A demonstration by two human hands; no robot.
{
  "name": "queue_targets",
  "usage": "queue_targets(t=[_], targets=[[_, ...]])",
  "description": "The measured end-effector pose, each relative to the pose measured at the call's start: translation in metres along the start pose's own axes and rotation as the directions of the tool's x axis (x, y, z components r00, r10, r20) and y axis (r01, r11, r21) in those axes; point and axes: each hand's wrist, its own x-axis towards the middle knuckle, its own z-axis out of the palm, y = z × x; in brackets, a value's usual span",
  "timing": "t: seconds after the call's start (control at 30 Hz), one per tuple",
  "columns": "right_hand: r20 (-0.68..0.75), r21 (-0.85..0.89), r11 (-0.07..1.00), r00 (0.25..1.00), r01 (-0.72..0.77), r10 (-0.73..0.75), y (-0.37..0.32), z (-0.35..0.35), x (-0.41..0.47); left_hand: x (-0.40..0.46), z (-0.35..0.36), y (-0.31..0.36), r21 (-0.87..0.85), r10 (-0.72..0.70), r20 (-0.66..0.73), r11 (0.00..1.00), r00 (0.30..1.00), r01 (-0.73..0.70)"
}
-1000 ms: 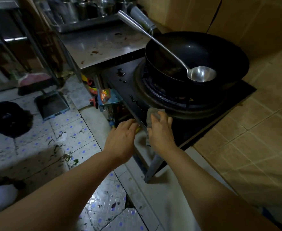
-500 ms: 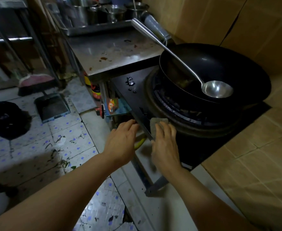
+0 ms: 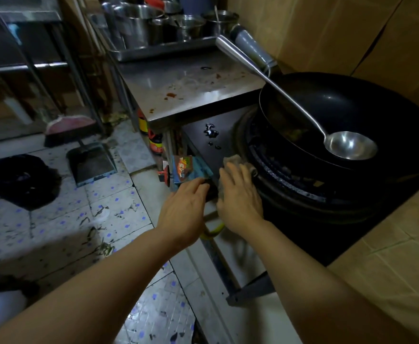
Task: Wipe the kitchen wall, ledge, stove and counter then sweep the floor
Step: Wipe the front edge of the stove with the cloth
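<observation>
My right hand (image 3: 238, 194) presses a grey cloth (image 3: 232, 160) flat onto the black stove top (image 3: 201, 135), near its front edge beside the burner ring (image 3: 278, 180). Its fingers lie straight over the cloth. My left hand (image 3: 183, 207) rests open against the stove's front edge, fingers straight, holding nothing. Small dark puddles (image 3: 211, 131) sit on the stove top just beyond the cloth. The steel counter (image 3: 178, 88) behind is spotted with red stains. The tiled floor (image 3: 54, 219) carries scattered scraps.
A black wok (image 3: 352, 115) with a steel ladle (image 3: 349, 145) sits on the burner. Steel pots (image 3: 154, 26) stand at the counter's back. A dustpan (image 3: 92, 162), pink broom (image 3: 69, 125) and black bag (image 3: 22, 180) lie on the floor. Tan tiles (image 3: 389, 256) cover the ledge at right.
My right hand has slid the cloth forward along the stove's front edge towards the puddles. My left hand followed beside it, and the view moved closer.
</observation>
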Motion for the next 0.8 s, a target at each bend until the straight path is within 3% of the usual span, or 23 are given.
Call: queue_targets(t=[0.27, 0.37, 0.47, 0.57, 0.7, 0.8], targets=[[-0.159, -0.023, 1.000, 0.987, -0.014, 0.010, 0.007, 0.021, -0.013, 0.007, 0.009, -0.002, -0.021, -0.001, 0.017, 1.000, 1.000, 0.002], [-0.104, 0.021, 0.998, 0.993, 0.052, -0.049, -0.005, 0.018, 0.025, 0.004, 0.007, -0.010, -0.008, 0.002, 0.013, 1.000, 1.000, -0.001], [-0.060, 0.031, 0.999, 0.998, 0.022, -0.020, -0.011, 0.014, 0.045, 0.002, 0.004, -0.015, -0.002, -0.017, 0.029, 1.000, 0.999, 0.017], [-0.059, 0.009, 1.000, 0.998, -0.003, 0.004, -0.007, 0.013, 0.021, 0.000, 0.006, -0.013, 0.000, -0.023, 0.032, 1.000, 0.999, 0.023], [-0.210, -0.012, 0.999, 0.977, -0.047, 0.043, 0.012, 0.021, -0.050, 0.001, 0.009, -0.002, 0.001, 0.001, 0.045, 1.000, 0.999, -0.001], [-0.204, -0.002, 0.993, 0.972, -0.117, 0.114, 0.021, 0.024, -0.084, 0.001, 0.011, 0.003, 0.000, 0.009, 0.064, 1.000, 0.998, -0.009]])
